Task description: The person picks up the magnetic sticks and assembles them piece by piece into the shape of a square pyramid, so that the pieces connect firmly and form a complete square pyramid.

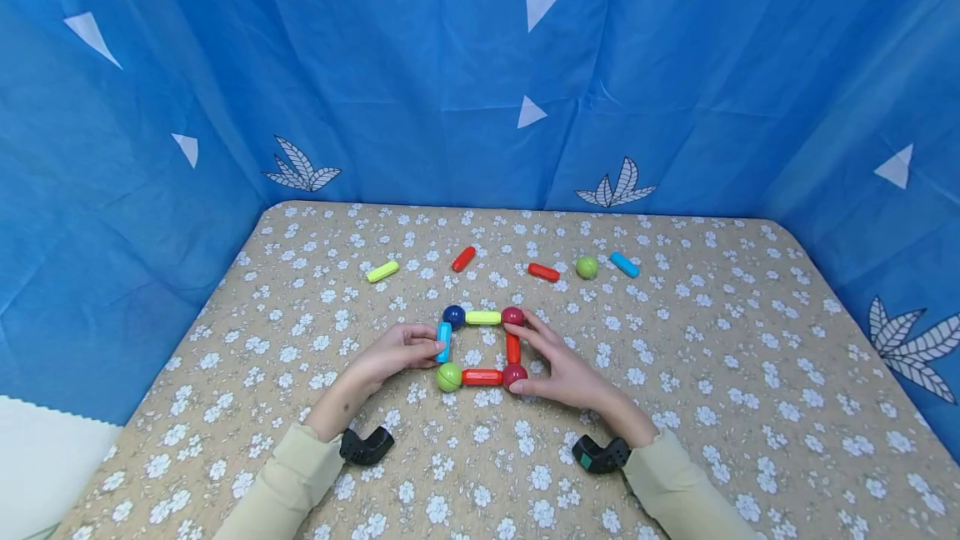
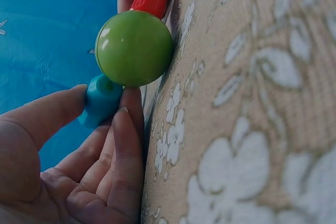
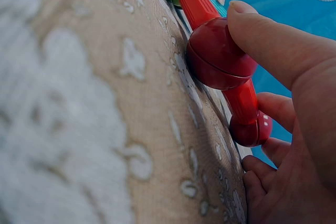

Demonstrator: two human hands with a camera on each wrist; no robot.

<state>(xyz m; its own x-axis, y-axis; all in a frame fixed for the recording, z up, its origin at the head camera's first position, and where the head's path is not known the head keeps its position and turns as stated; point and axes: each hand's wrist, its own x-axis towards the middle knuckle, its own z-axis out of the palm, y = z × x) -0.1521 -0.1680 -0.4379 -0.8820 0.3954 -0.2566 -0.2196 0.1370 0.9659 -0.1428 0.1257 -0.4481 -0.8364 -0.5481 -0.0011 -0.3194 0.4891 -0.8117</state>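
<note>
A square of sticks and balls lies on the table. My left hand [image 1: 401, 351] pinches a light blue stick [image 1: 444, 342] between thumb and fingers at its left side. One end of that stick is close to the dark blue ball [image 1: 453, 316], the other close to the green ball [image 2: 134, 49]. My right hand [image 1: 558, 369] spans the right side, its thumb on the near dark red ball [image 3: 218, 56] and its fingers at the far dark red ball [image 1: 512, 317]. A red stick [image 1: 513, 348] joins those two. A yellow-green stick [image 1: 483, 317] forms the far side, another red stick [image 1: 482, 377] the near side.
Behind the square lie a loose yellow-green stick [image 1: 382, 272], two red sticks [image 1: 463, 258], a green ball [image 1: 587, 267] and a light blue stick [image 1: 624, 264]. A flowered cloth [image 1: 720, 340] covers the table, and a blue curtain [image 1: 420, 65] hangs around its back and sides.
</note>
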